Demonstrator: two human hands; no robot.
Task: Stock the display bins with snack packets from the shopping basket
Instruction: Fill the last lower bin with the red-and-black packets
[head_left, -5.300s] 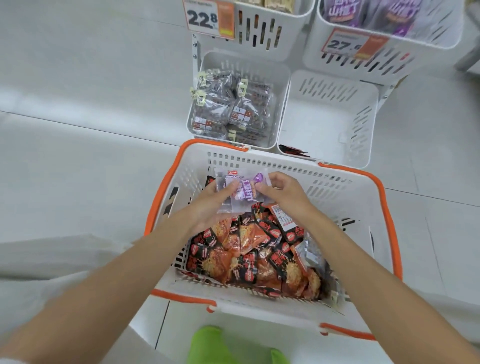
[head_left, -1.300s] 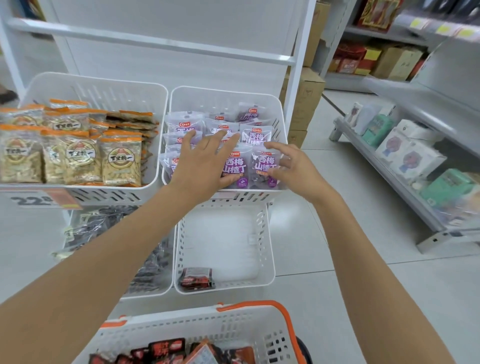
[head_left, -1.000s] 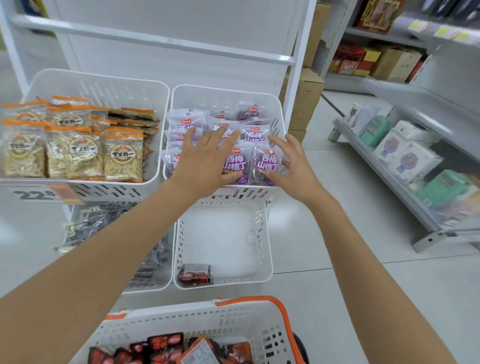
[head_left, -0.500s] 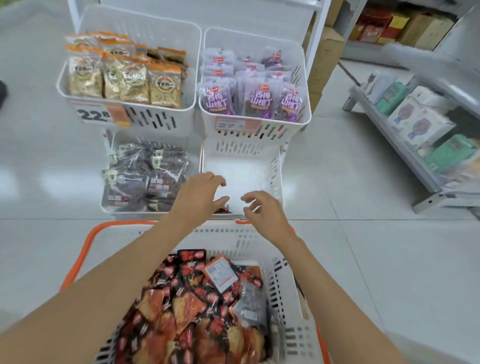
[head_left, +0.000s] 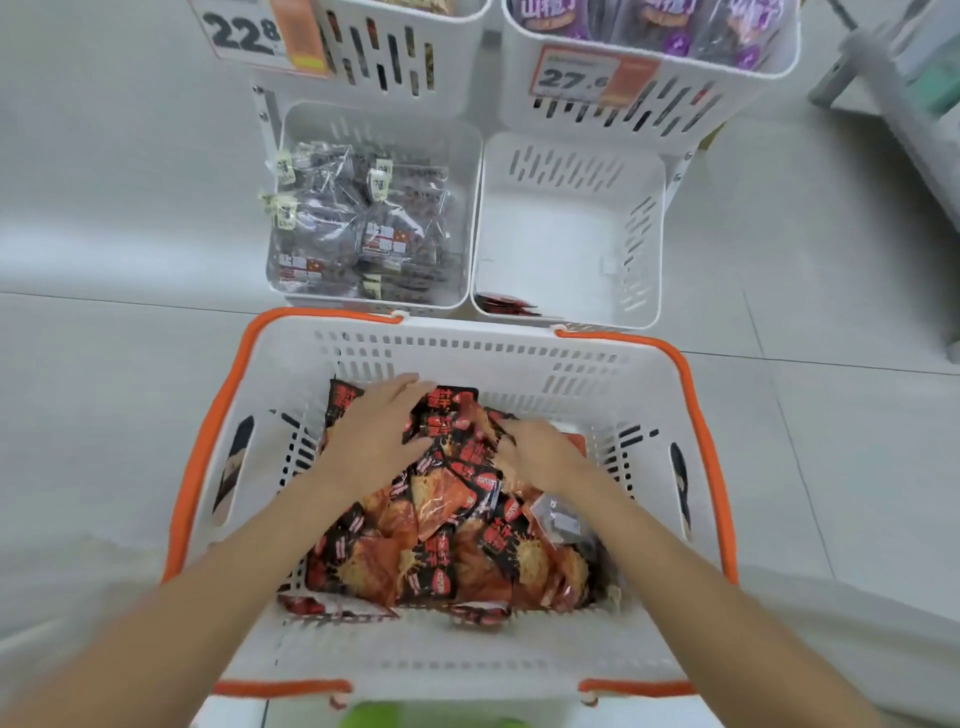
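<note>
The white shopping basket with orange handles stands on the floor below me, piled with several red-and-black snack packets. My left hand lies flat on the far end of the pile, fingers spread. My right hand is blurred, its fingers dug into the packets beside it. The lower right display bin just beyond the basket holds one red packet at its near edge. The lower left bin is full of clear dark packets.
Above the lower bins hang two more: one with a 22.8 price tag, one with purple packets and a 27 tag. A low shelf frame runs along the right. A green shoe tip shows at the bottom.
My hands left the purple packets in the upper right bin and dropped into the basket onto the red packets. My view tilted down from the shelves to the basket.
</note>
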